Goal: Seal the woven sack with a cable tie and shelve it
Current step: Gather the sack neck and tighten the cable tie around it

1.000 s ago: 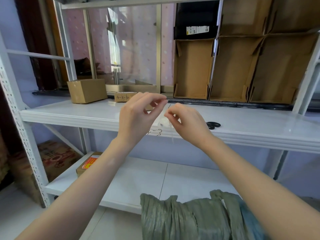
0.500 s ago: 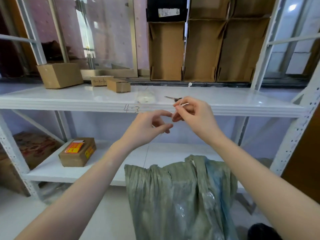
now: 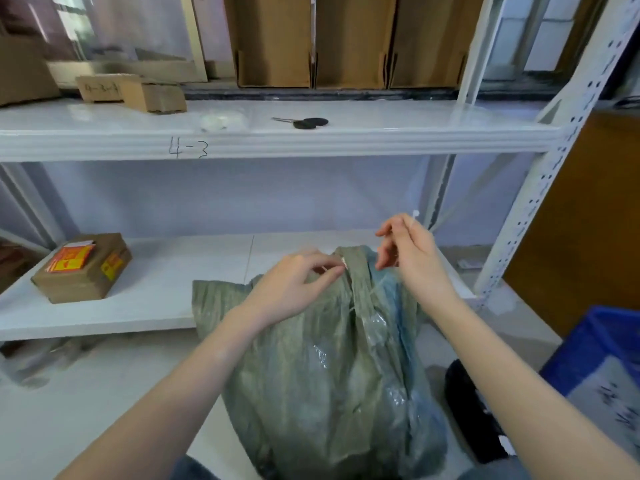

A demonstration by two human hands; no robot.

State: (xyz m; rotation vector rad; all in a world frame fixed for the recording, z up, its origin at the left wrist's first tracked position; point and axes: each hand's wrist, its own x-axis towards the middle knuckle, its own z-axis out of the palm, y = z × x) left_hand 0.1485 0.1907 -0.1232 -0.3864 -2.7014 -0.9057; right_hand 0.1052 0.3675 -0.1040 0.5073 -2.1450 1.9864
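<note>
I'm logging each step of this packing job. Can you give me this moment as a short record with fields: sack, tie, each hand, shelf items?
sack: green woven sack upright on the floor before the shelves, neck gathered, no tie round it yet
tie: white cable tie, its tip showing above the right hand
left hand: left hand pinches the sack's gathered top
right hand: right hand holds the tie just above the sack
upper shelf: scissors
lower shelf: cardboard box

Both hands have dropped from shelf height to the sack (image 3: 332, 358) top; left hand (image 3: 294, 289) now pinches its gathered neck, right hand (image 3: 412, 254) at three o'clock holding the cable tie (image 3: 414, 216).
</note>
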